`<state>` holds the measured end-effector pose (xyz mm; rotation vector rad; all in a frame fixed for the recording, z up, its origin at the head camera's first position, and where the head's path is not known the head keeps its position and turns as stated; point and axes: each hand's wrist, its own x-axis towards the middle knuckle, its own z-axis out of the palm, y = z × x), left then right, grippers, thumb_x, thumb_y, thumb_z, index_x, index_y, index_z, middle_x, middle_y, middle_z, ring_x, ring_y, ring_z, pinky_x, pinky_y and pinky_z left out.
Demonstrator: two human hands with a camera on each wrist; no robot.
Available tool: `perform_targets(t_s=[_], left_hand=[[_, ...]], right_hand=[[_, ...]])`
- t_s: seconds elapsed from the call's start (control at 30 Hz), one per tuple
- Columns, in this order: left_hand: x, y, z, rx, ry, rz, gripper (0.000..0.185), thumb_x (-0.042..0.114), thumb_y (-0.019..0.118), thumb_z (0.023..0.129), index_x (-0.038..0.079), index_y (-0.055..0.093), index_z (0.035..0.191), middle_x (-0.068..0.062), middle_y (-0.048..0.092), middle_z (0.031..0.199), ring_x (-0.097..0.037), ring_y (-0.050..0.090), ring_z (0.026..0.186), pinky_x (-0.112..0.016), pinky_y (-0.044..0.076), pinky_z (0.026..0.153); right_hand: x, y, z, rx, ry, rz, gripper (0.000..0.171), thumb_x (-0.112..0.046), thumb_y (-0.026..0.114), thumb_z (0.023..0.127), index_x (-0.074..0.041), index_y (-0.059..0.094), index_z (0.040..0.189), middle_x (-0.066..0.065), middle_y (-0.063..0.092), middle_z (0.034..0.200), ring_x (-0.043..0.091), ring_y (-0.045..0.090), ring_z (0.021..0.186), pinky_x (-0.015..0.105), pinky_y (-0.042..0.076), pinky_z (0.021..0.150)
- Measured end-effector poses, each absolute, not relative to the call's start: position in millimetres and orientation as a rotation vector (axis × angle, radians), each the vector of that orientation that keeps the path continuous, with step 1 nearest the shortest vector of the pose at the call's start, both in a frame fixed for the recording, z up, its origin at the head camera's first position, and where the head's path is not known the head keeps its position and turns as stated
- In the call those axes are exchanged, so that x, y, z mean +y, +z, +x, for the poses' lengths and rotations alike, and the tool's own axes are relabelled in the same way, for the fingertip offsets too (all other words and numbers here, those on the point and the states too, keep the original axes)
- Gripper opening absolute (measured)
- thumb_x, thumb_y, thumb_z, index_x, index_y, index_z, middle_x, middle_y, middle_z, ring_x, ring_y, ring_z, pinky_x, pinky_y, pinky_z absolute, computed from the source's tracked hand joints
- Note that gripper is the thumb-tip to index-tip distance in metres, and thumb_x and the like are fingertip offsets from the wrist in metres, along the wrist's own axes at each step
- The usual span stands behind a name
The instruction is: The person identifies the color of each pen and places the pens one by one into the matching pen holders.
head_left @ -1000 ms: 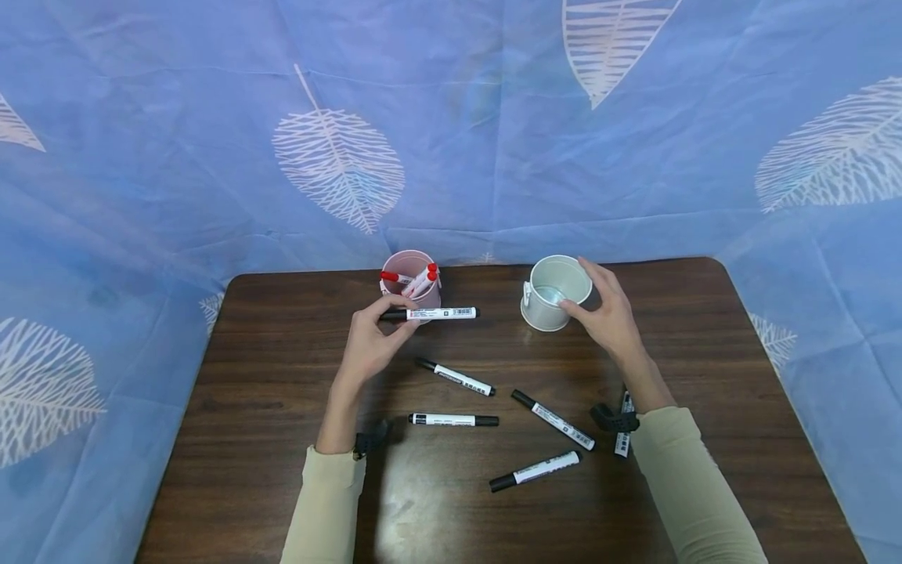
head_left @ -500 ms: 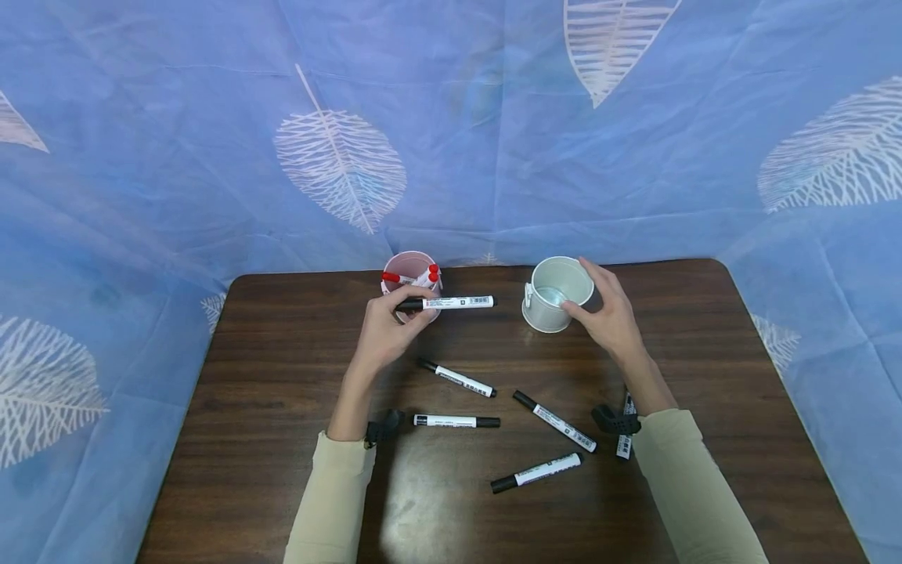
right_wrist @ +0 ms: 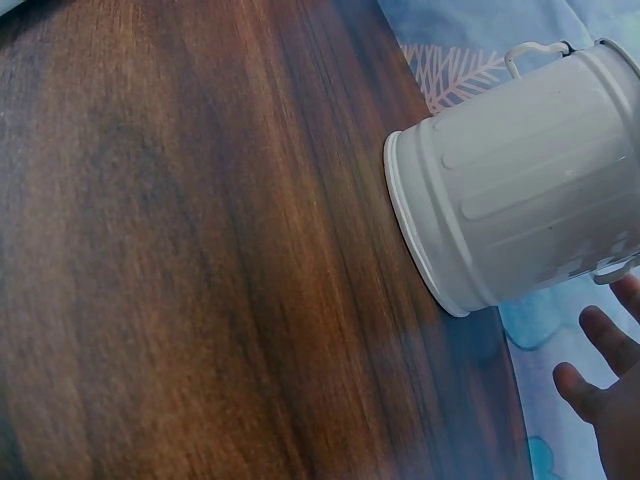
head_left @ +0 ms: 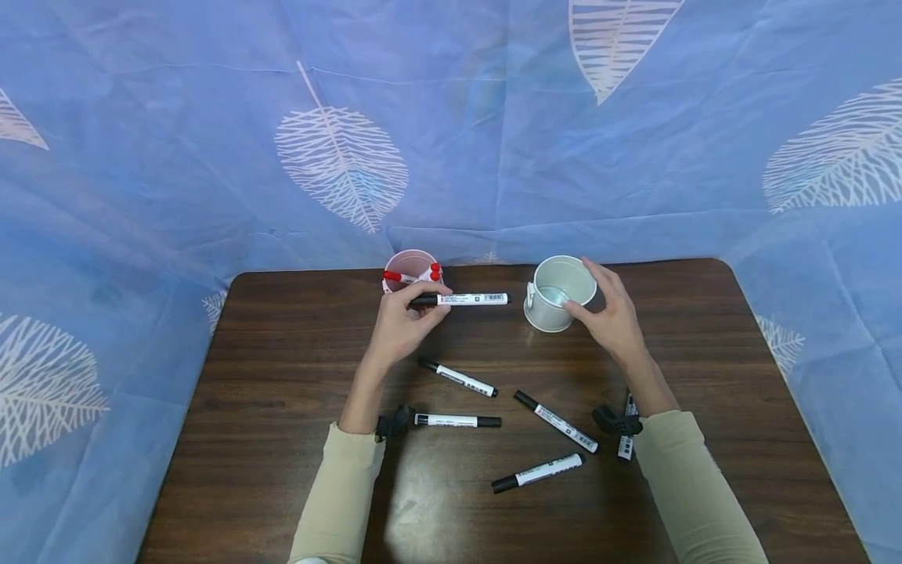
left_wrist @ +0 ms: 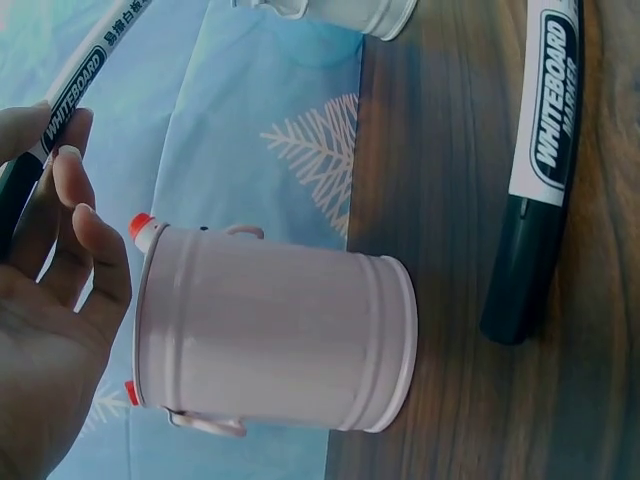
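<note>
My left hand (head_left: 402,325) pinches a black-capped whiteboard marker (head_left: 479,299) between thumb and fingers, its white end pointing right. The marker is level, above the front of a pink bucket (left_wrist: 270,330) and beyond its right side. Several red-capped markers (head_left: 431,272) stand in that bucket, partly hidden by the hand. To the right, a white bucket (head_left: 543,313) stands upright near the table's back edge. My right hand (head_left: 613,321) holds its rim from the right side, thumb at the front and forefinger at the back. In the right wrist view, fingertips show beside the bucket's ear.
Several black-capped markers lie loose on the dark wooden table (head_left: 282,392): one tilted marker (head_left: 465,381) nearest the buckets, one crosswise (head_left: 451,421), one slanting (head_left: 557,423), one in front (head_left: 543,471). Another marker (head_left: 625,439) is partly under the right wrist. Blue leaf-print cloth (head_left: 451,157) hangs behind.
My left hand has moved right and slightly back with the marker, from in front of the pink bucket toward the white one. The right hand stays at the white bucket.
</note>
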<state>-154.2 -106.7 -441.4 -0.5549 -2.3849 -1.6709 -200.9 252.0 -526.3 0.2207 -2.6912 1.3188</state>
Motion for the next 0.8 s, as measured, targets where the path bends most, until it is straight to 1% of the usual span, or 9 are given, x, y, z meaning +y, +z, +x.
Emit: perform_targets(t_s=[0.13,0.33,0.47,0.57,0.7,0.8], left_hand=[[-102,-440,-157,-2.384,-1.671,-0.564,0.019,-0.002,0.073,0.088,-0.001,0.072,0.107,-0.011,0.062,0.081,-0.019,0.051,0.064,-0.035,0.047,0.062],[-95,-438,-161,-2.399,-1.655,-0.560,0.020,-0.001,0.073,0.087,0.001,0.072,0.107,-0.012,0.061,0.076,-0.027,0.049,0.064,-0.035,0.043,0.061],[-94,-438,-163,-2.408,-1.657,-0.550,0.021,-0.001,0.074,0.087,0.002,0.072,0.107,-0.012,0.063,0.078,-0.029,0.050,0.066,-0.036,0.044,0.062],[-96,-452,-172,-2.405,-1.640,-0.565,0.021,0.005,0.075,0.088,0.008,0.073,0.109,-0.007,0.065,0.080,-0.023,0.052,0.066,-0.036,0.046,0.063],[-97,-469,-186,-2.398,-1.622,-0.595,0.021,0.013,0.076,0.089,0.016,0.074,0.110,0.002,0.067,0.084,-0.016,0.054,0.065,-0.037,0.049,0.062],[-92,-466,-192,-2.398,-1.623,-0.625,0.021,0.014,0.075,0.090,0.015,0.073,0.111,0.002,0.067,0.082,-0.019,0.054,0.063,-0.037,0.049,0.061]], right_hand=[[252,-526,-200,-2.685,1.319,0.229,0.083,-0.024,0.081,0.085,-0.032,0.035,0.155,0.013,0.035,0.153,0.039,0.034,0.139,0.066,0.026,0.108],[251,-527,-199,-2.682,1.329,0.239,0.082,-0.025,0.080,0.086,-0.030,0.035,0.155,0.014,0.035,0.152,0.040,0.034,0.139,0.067,0.026,0.107],[250,-527,-197,-2.686,1.346,0.236,0.082,-0.025,0.080,0.086,-0.030,0.035,0.155,0.014,0.035,0.153,0.040,0.034,0.139,0.068,0.025,0.107],[250,-528,-197,-2.680,1.359,0.229,0.083,-0.024,0.080,0.086,-0.032,0.035,0.155,0.013,0.036,0.152,0.039,0.034,0.139,0.066,0.025,0.108],[250,-527,-198,-2.674,1.362,0.226,0.083,-0.023,0.080,0.086,-0.031,0.036,0.155,0.013,0.036,0.152,0.038,0.035,0.139,0.066,0.025,0.109],[251,-526,-199,-2.673,1.354,0.216,0.082,-0.023,0.080,0.086,-0.032,0.035,0.155,0.013,0.036,0.152,0.038,0.034,0.139,0.066,0.025,0.109]])
